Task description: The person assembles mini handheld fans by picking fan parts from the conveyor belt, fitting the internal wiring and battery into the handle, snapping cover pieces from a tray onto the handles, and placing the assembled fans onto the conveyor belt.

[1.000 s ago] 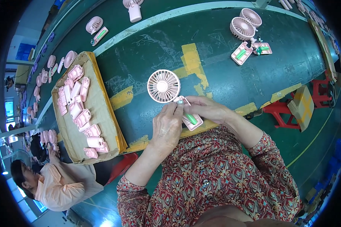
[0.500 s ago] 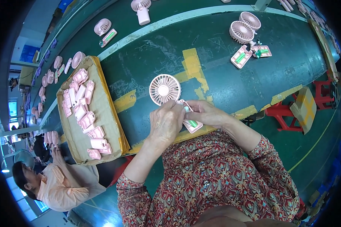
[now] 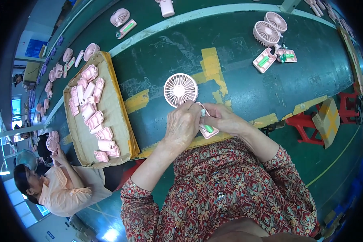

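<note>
A pink handheld fan (image 3: 180,90) lies at the near edge of the green table, its round slatted head pointing away from me. Its handle stands open, and a green battery (image 3: 207,128) shows in the pink shell (image 3: 209,133). My left hand (image 3: 183,126) is closed over the joint between head and handle, the fingertips curled out of sight. My right hand (image 3: 224,119) pinches at the upper end of the open handle, beside a small whitish piece and a thin wire. Exactly what its fingertips hold is too small to make out.
To the left, a cardboard tray (image 3: 123,121) holds several pink shells (image 3: 94,120). Two opened fans (image 3: 266,33) lie at the far right. More fans (image 3: 119,17) line the belt beyond the rail. A co-worker (image 3: 64,189) sits at lower left; red stools (image 3: 304,127) stand at right.
The view has shifted slightly, so the table things appear a little to the right. Both my hands stay on the fan's handle. The co-worker has raised a fan.
</note>
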A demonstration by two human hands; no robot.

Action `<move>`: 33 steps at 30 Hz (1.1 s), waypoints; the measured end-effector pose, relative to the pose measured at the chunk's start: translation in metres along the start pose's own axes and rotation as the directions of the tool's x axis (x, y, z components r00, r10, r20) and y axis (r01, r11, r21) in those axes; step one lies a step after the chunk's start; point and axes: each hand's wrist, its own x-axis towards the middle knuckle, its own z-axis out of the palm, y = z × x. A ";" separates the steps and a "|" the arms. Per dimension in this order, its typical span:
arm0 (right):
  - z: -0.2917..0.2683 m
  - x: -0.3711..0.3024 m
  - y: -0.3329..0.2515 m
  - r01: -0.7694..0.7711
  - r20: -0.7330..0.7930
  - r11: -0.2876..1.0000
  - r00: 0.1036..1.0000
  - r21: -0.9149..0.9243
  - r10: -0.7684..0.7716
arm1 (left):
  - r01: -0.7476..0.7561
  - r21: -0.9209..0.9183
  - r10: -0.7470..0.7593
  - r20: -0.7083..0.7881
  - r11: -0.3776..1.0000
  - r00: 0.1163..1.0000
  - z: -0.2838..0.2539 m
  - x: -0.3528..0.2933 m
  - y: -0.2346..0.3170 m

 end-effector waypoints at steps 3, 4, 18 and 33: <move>0.003 0.001 0.003 -0.014 -0.012 0.993 1.000 0.115 0.016 | 0.040 -0.100 -0.036 0.039 0.994 0.999 -0.009 -0.006 0.003; -0.001 0.001 0.004 -0.035 0.026 0.993 0.999 0.115 0.033 | 0.075 -0.210 -0.066 0.049 0.975 0.997 -0.011 -0.009 0.005; -0.001 0.009 0.006 -0.082 -0.192 0.949 0.971 0.306 0.145 | 0.107 -0.271 -0.111 0.001 0.957 0.994 0.000 -0.015 -0.002; 0.005 0.001 -0.008 -0.049 -0.159 0.982 0.987 -0.182 0.019 | 0.143 -0.327 -0.143 0.025 0.934 0.989 -0.004 -0.012 -0.005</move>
